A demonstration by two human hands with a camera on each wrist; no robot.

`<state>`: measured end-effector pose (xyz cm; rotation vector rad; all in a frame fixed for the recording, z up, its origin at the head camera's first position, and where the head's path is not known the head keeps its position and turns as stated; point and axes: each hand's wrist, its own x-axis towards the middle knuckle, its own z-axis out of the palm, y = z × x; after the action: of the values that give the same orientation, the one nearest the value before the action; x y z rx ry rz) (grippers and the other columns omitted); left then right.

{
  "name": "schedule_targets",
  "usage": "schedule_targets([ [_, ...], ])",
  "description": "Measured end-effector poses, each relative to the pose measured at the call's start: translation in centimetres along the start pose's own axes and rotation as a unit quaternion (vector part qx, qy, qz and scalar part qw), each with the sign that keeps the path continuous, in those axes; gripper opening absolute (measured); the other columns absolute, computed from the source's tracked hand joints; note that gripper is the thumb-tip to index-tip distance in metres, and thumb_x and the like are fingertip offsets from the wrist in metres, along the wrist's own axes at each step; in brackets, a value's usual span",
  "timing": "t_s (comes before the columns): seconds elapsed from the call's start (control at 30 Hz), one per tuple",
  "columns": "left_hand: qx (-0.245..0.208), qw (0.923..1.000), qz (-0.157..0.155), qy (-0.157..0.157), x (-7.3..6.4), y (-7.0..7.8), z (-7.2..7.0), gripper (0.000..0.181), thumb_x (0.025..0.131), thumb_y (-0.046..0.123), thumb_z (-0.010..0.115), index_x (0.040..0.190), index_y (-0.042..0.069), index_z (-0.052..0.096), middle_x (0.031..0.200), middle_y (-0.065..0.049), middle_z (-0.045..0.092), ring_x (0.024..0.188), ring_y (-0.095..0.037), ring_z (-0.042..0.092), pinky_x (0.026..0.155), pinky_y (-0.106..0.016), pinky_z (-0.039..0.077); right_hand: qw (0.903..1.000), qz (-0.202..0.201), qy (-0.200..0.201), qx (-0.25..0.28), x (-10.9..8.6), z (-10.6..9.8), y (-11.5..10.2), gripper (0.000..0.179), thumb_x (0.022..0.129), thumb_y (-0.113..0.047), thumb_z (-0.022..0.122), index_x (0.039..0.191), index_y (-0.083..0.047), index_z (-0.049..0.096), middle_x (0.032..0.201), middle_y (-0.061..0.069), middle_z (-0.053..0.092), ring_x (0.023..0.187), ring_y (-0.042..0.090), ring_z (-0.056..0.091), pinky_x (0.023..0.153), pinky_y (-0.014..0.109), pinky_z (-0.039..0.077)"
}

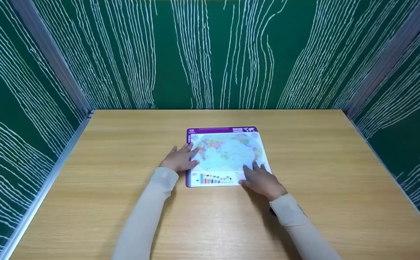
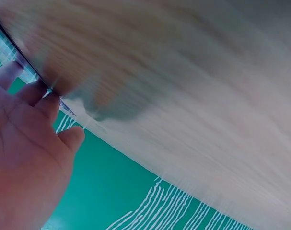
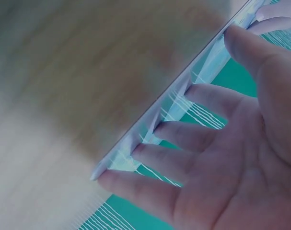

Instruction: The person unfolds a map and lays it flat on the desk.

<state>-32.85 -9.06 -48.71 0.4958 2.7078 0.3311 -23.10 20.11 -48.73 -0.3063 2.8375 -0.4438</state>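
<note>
Centre frame, a left hand (image 1: 180, 159) and right hand (image 1: 263, 181) rest, fingers spread, on a world map (image 1: 224, 153); even pressure should keep it flat on the bench (image 1: 332, 173).

White characters (image 1: 237, 129) and a small white world-map silhouette (image 1: 249, 129) mark the purple header (image 1: 213, 130) of a printed world map (image 1: 228, 153) — a round white logo (image 1: 191, 130) at its left end — the lettering too small to read.
</note>
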Motion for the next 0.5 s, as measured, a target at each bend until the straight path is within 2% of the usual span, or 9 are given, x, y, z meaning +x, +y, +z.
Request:
schedule_targets([
  [0.17,0.007,1.0,0.005,0.0,-0.19,0.1,-0.05,0.063,0.097,0.054,0.042,0.152,0.034,0.019,0.162,0.004,0.009,0.151,-0.016,0.003,0.122,-0.048,-0.002,0.9999,0.005,-0.009,0.004,0.14,-0.33,0.09,0.063,0.098,-0.04,0.052,0.148,-0.005,0.035,0.153,0.031,0.024,0.136,0.058,0.021,0.105,0.07,0.029],
  [0.5,-0.004,0.9999,-0.002,-0.009,-0.72,0.01,0.12,0.063,0.097,0.054,0.042,0.152,0.035,0.018,0.162,0.005,0.007,0.151,-0.016,0.002,0.122,-0.048,-0.005,1.0,0.0,0.004,0.007,0.17,-0.42,0.36,0.062,0.095,-0.04,0.056,0.147,-0.008,0.04,0.154,0.027,0.026,0.137,0.056,0.021,0.102,0.071,0.03],
])
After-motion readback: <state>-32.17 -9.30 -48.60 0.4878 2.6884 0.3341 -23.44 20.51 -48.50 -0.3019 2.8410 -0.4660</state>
